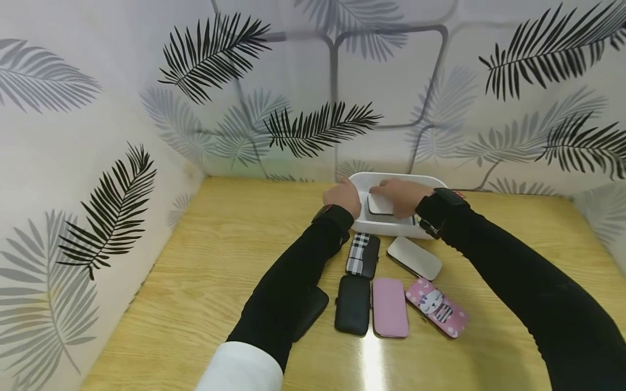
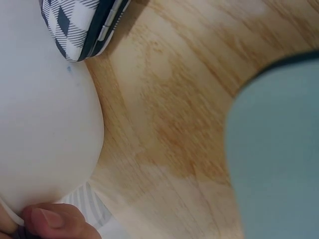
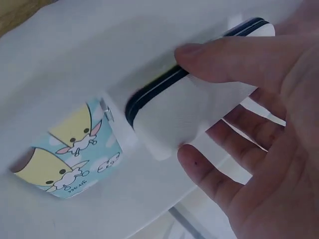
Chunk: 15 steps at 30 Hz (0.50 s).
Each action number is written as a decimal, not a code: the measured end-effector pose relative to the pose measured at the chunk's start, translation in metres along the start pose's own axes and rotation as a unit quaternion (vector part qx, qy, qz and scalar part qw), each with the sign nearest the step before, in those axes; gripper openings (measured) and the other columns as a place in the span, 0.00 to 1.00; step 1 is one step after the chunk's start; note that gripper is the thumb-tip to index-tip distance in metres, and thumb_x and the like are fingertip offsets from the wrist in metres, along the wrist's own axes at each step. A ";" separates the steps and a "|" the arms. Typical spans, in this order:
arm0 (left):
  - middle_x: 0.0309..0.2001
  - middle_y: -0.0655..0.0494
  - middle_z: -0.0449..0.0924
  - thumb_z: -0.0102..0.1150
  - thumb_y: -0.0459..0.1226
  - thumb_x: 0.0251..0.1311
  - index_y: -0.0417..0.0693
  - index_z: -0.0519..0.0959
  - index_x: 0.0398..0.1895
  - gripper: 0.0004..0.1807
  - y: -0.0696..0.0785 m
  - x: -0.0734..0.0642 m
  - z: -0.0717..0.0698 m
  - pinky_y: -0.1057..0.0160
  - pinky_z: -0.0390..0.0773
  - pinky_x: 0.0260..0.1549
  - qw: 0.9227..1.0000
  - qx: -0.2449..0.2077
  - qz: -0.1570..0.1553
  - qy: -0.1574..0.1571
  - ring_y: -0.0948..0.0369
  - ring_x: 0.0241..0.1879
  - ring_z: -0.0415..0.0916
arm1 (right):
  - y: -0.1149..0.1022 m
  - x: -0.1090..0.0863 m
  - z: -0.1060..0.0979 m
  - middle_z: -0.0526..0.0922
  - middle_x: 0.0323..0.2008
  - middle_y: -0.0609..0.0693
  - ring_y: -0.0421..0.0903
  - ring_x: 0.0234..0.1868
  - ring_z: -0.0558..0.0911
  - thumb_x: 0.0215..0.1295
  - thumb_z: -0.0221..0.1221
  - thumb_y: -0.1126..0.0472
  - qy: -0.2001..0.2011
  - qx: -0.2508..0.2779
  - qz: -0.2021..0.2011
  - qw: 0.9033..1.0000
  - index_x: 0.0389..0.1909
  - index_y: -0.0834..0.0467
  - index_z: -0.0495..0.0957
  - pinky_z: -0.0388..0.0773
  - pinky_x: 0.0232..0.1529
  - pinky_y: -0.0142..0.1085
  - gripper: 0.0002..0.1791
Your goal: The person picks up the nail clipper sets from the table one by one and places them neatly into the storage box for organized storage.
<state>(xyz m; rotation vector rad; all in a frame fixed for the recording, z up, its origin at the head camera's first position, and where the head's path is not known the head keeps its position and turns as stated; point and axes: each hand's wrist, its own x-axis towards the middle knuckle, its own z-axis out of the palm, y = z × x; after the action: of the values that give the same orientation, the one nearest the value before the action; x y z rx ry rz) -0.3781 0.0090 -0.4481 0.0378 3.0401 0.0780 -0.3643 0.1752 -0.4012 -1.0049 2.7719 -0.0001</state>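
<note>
**A:** What is the right hand (image 1: pixel 398 196) doing over the white tub (image 1: pixel 435 182)?

**B:** It holds a white case (image 3: pixel 182 112), thumb along the top edge and fingers curled beneath, so the case is pinched between them. It sits just inside the tub, above its floor. I'd judge the flat, level grip suits lowering it in without knocking what already lies there.

**A:** Something is already in there?

**B:** Yes, a cartoon-print case (image 3: pixel 75 149) in pale blue and yellow with little animals, lying flat on the tub's floor just beside the white one.

**A:** And the left hand (image 1: pixel 344 196)?

**B:** It grips the tub's near left rim; the left wrist view shows a thumb (image 2: pixel 55 221) pressed against the smooth white wall. That probably steadies the tub, which looks like light plastic on a slick surface (image 1: pixel 210 260).

**A:** What are the cases like?

**B:** Slim, rounded rectangles with a dark seam round the edge. The white one has a fine ribbed or grained skin, like faux leather.

**A:** The others?

**B:** Laid in loose rows in front of the tub: a black-and-white plaid case (image 1: pixel 363 255), another white case (image 1: pixel 414 257), a matte black case (image 1: pixel 352 304), a pink case (image 1: pixel 389 307) and a pink cat-print case (image 1: pixel 436 307). One more dark case (image 1: pixel 315 307) is half hidden under the left sleeve. The surface is glossy, pale wood-grain laminate.
</note>
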 end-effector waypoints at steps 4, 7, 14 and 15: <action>0.33 0.55 0.85 0.56 0.51 0.69 0.41 0.57 0.75 0.39 0.002 -0.003 -0.002 0.61 0.77 0.31 1.000 -0.008 -0.002 0.002 0.61 0.27 0.81 | -0.001 0.007 0.009 0.80 0.51 0.60 0.57 0.46 0.80 0.56 0.63 0.80 0.005 -0.028 -0.012 1.000 0.69 0.52 0.72 0.77 0.41 0.47 0.39; 0.35 0.55 0.86 0.59 0.51 0.67 0.42 0.58 0.74 0.40 0.003 -0.006 -0.003 0.60 0.78 0.31 1.000 -0.010 -0.007 0.001 0.60 0.28 0.82 | -0.002 0.009 0.012 0.80 0.47 0.59 0.57 0.43 0.79 0.55 0.64 0.79 0.007 -0.039 -0.030 0.999 0.67 0.50 0.74 0.75 0.34 0.45 0.38; 0.34 0.55 0.86 0.56 0.51 0.70 0.41 0.56 0.77 0.40 0.002 -0.005 -0.001 0.61 0.74 0.27 1.000 -0.002 -0.005 0.000 0.61 0.27 0.81 | 0.004 0.019 0.022 0.79 0.46 0.59 0.59 0.46 0.76 0.62 0.65 0.62 -0.012 -0.010 -0.024 1.000 0.62 0.52 0.78 0.75 0.47 0.52 0.26; 0.34 0.55 0.86 0.55 0.51 0.71 0.41 0.56 0.77 0.40 0.002 -0.004 -0.001 0.61 0.74 0.26 1.000 -0.003 -0.007 0.001 0.61 0.27 0.81 | 0.005 0.021 0.022 0.80 0.47 0.59 0.60 0.47 0.77 0.64 0.64 0.57 -0.007 -0.012 -0.004 1.000 0.61 0.52 0.79 0.76 0.47 0.54 0.24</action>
<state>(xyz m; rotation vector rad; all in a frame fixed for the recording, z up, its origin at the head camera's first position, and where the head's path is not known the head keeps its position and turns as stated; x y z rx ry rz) -0.3738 0.0105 -0.4462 0.0166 3.0423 0.0862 -0.3794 0.1666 -0.4271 -1.0190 2.7618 0.0392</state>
